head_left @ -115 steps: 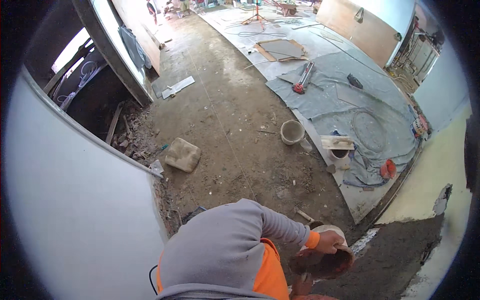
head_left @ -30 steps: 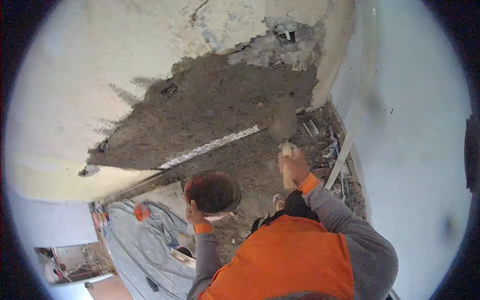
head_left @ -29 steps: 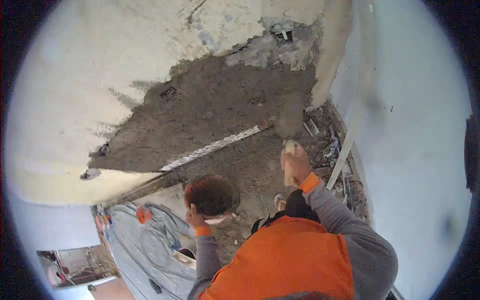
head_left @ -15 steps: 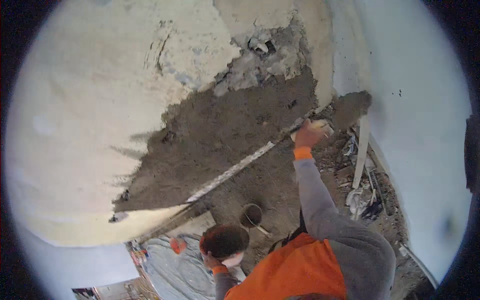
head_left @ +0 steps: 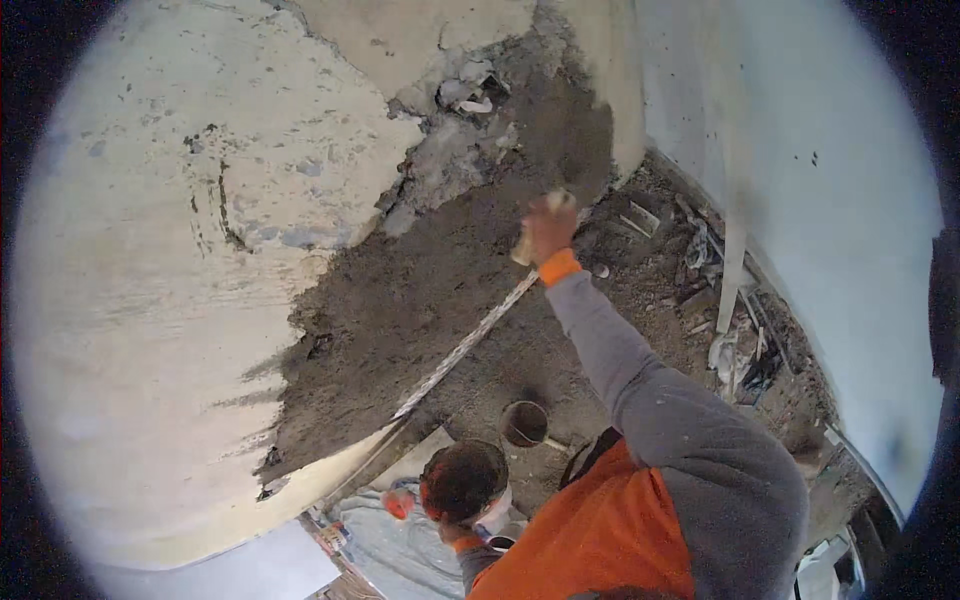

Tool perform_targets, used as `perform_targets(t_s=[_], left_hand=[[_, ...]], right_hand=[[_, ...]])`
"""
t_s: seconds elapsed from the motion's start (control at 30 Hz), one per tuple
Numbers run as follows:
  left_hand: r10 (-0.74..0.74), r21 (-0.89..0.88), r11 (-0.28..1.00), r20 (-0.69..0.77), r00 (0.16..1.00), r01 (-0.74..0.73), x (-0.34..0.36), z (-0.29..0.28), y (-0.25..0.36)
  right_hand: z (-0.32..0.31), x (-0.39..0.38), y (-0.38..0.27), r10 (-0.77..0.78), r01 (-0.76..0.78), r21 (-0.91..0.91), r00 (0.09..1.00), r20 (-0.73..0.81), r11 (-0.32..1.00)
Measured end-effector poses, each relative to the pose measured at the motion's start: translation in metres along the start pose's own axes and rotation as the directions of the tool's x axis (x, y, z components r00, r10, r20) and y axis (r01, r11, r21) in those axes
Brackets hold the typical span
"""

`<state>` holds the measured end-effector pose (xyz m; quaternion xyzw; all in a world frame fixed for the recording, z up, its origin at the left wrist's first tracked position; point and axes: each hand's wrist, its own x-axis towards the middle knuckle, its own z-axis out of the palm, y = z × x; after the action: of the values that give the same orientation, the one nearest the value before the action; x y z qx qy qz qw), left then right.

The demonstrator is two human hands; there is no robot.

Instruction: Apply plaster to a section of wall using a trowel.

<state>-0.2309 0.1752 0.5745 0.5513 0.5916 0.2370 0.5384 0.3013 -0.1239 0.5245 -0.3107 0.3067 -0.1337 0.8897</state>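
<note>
My right hand (head_left: 548, 228) is closed around a pale-handled trowel (head_left: 521, 248) against the wall. The trowel's blade cannot be made out from the dark mortar behind it. This mortar patch (head_left: 400, 310) is rough and brown, with a ragged edge against the cream wall (head_left: 150, 300). My left hand (head_left: 455, 533) grips the near edge of a round pan of dark mortar (head_left: 465, 480), low in front of me; some of its fingers are hidden. Along the patch's lower edge runs a whitish strip (head_left: 465, 345), below and left of my right hand.
A small round bucket (head_left: 524, 424) stands on the dirt floor beyond the pan. Grey sheeting (head_left: 400, 550) lies to the left with an orange-red object (head_left: 398, 503) on it. Rubble and scraps (head_left: 735, 350) line the foot of the pale right wall (head_left: 830, 250).
My right hand has swung left and up from the corner onto the mortar patch. The mortar-laden blade that stuck out to its right no longer shows there. The view has shifted, and my left hand keeps the pan.
</note>
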Motion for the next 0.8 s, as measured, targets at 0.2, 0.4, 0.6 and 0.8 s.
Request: perform_targets(t_s=[0.2, 0.4, 0.6, 0.8], left_hand=[[-0.040, 0.025, 0.999, 0.021, 0.999, 0.039, 0.006, 0.016, 0.004], [0.008, 0.057, 0.998, -0.052, 0.999, -0.005, 0.013, -0.016, 0.026], [0.014, 0.052, 0.999, 0.056, 0.998, -0.017, 0.040, 0.009, 0.021], [0.053, 0.011, 0.998, 0.154, 0.987, -0.055, 0.069, 0.021, 0.017]], right_hand=[[-0.054, 0.120, 0.092, 0.230, -0.278, 0.493, 0.960, 0.157, 0.824], [0.039, 0.031, 0.099, 0.250, -0.260, 0.403, 0.965, 0.078, 0.878], [0.054, 0.014, 0.079, -0.102, 0.115, -0.139, 0.990, 0.101, 0.984], [0.040, -0.055, -0.025, 0.008, -0.138, 0.283, 0.908, 0.419, 0.949]])
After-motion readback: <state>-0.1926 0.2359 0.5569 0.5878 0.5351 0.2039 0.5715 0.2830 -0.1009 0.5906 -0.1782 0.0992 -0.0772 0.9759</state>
